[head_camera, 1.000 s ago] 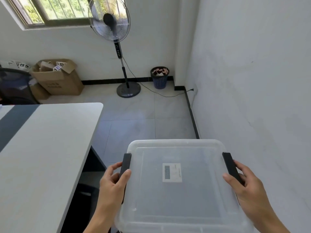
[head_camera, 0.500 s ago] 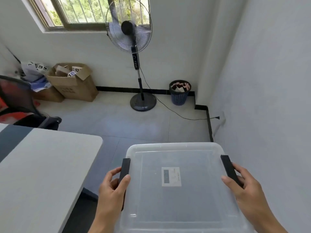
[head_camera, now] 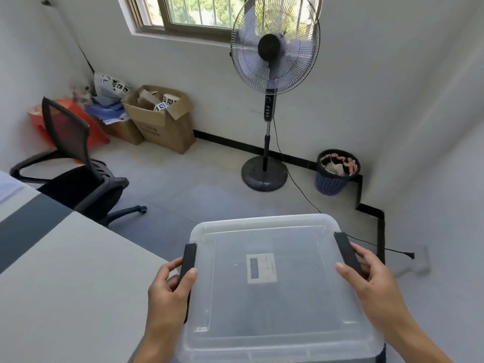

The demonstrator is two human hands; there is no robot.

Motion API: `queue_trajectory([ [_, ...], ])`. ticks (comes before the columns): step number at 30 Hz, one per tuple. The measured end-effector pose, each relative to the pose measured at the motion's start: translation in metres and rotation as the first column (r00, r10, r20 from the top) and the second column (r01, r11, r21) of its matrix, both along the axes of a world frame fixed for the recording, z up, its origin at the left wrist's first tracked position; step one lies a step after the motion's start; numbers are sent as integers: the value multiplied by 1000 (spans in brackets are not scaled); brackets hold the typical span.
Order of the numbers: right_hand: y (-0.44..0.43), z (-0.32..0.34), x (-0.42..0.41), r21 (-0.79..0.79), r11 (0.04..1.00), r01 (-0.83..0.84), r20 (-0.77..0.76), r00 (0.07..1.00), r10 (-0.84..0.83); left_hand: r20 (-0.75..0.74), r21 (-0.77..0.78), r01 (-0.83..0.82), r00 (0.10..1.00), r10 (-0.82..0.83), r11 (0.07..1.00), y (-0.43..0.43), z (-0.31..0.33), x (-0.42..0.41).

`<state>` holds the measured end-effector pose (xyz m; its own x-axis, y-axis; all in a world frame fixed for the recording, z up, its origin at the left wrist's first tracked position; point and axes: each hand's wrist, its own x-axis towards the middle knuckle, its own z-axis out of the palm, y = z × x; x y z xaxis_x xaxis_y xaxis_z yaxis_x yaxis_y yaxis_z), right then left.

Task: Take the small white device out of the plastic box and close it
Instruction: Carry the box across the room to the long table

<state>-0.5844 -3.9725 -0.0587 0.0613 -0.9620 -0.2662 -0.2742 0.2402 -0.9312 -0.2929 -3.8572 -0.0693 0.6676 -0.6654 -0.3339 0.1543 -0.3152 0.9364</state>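
A: Where's the plastic box?
B: Low centre, lid on, held up between both hands, just right of the grey table edge.
A: Hands?
B: Left hand is curled around the black left latch, thumb on the lid. Right hand grips the black right latch, thumb on the lid too.
A: The small white device?
B: A pale rectangle shows mid-lid; can't tell if it's a label or the device seen through the plastic.
A: Background?
B: Standing fan by the far wall, blue waste bin to its right, cardboard box and office chair on the left.
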Motion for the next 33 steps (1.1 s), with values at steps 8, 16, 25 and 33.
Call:
queue_trajectory([
  [8,-141,27,79,-29,1000,12,11,1000,-11,9,-38,5,1000,-5,999,-142,32,77],
  [16,-287,13,175,-8,985,-174,-19,985,173,6,27,-176,984,176,984,-238,15,147],
  [25,-454,17,330,3,826,-563,-62,825,562,72,46,-519,854,515,854,-315,20,214],
  [33,-480,14,495,66,535,-843,-143,522,841,88,75,-815,580,810,575,-293,18,261],
])
